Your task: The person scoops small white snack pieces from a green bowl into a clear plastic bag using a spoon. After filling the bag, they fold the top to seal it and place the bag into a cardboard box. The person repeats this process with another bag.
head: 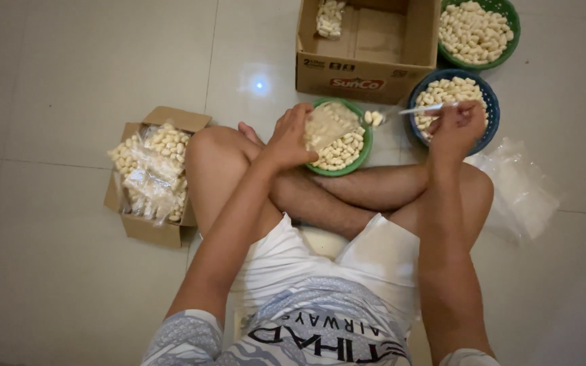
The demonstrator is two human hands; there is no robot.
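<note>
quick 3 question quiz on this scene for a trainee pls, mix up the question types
1. True or false: the left hand holds a clear plastic bag over the small green basket.
2. Which container is the right hand over? A) the blue basket B) the small cardboard box of filled bags C) the big cardboard box
3. Fill in: the right hand holds a thin white ____.

Key
1. True. The bag is partly filled with pale pieces.
2. A. The hand is above its near rim.
3. Spoon or scoop; its exact kind is hard to tell.
</note>
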